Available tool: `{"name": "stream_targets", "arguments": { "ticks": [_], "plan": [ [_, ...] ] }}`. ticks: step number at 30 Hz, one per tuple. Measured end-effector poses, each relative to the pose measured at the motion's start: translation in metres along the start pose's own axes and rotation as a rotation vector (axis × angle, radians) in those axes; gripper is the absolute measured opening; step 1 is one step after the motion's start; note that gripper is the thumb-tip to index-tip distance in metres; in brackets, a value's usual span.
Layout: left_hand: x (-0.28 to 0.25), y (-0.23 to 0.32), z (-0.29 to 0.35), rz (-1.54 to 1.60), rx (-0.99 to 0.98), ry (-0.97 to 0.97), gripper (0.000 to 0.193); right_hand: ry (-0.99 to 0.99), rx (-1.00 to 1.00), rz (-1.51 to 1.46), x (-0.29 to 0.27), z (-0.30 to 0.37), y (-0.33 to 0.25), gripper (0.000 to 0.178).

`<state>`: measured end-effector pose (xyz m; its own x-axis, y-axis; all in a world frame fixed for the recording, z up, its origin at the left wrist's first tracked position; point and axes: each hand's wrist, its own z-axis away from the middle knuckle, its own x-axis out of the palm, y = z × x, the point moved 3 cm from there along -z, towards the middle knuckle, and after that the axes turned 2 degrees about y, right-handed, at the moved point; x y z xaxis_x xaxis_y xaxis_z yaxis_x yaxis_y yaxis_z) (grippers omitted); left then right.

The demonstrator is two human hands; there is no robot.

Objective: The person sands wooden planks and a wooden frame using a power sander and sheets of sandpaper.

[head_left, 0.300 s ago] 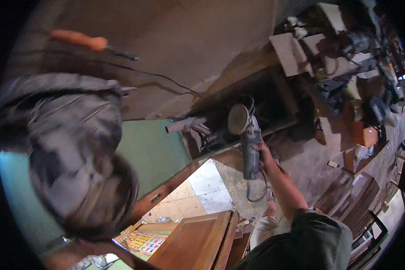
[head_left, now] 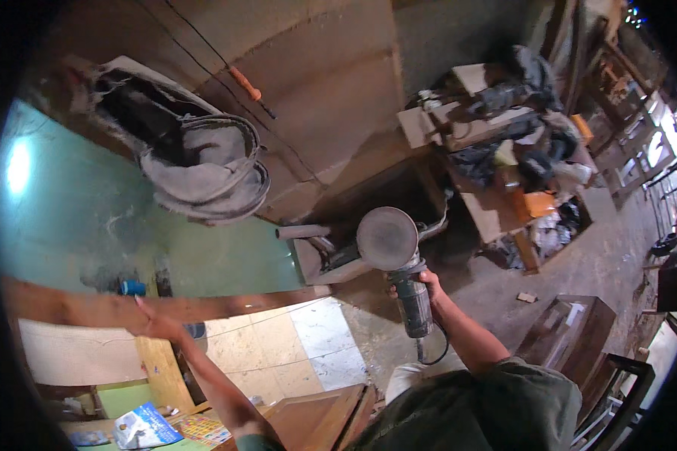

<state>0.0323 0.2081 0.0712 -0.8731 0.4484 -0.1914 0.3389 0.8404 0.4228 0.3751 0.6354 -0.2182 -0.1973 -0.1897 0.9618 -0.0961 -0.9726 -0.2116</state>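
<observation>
My right hand (head_left: pixel 426 286) is wrapped round the body of an angle grinder (head_left: pixel 412 304). The grinder's round disc (head_left: pixel 387 238) points up and away from me, with its flat face toward the view. From its lower end a dark cord loops beside my forearm. Out to the left, my left hand (head_left: pixel 156 325) is at the wooden rail (head_left: pixel 68 302) along the green surface (head_left: pixel 210 259), its fingers stretched out. A small blue cylindrical thing (head_left: pixel 133 288) lies just beyond those fingertips.
Far left is a dusty grey bag (head_left: pixel 203 154). Behind it shows an orange-handled tool (head_left: pixel 246 83) with a cord. Cardboard and clutter (head_left: pixel 496 143) are piled at the far right. A brown wooden piece (head_left: pixel 568 331) lies on the right; a wooden panel (head_left: pixel 308 421) is close by.
My left hand has come into view at the rail. The grinder's disc now faces the view more fully. The whole view has shifted, with the bag appearing smaller and higher.
</observation>
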Motion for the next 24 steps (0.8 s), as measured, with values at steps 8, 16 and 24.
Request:
{"name": "stream_targets", "arguments": {
  "ticks": [8,16,24],
  "plan": [
    [0.016,-0.009,-0.002,0.073,-0.193,-0.095,0.102,-0.159,-0.171,0.117,0.089,0.17,-0.049,0.082],
    [0.002,-0.079,0.012,-0.049,-0.033,-0.226,0.07,-0.01,-0.48,0.12,0.053,0.371,-0.112,0.082],
    [-0.172,0.083,0.517,-0.249,0.444,-1.773,0.052,0.183,-0.983,0.124,0.045,0.567,-0.205,0.077]
  ]
}}
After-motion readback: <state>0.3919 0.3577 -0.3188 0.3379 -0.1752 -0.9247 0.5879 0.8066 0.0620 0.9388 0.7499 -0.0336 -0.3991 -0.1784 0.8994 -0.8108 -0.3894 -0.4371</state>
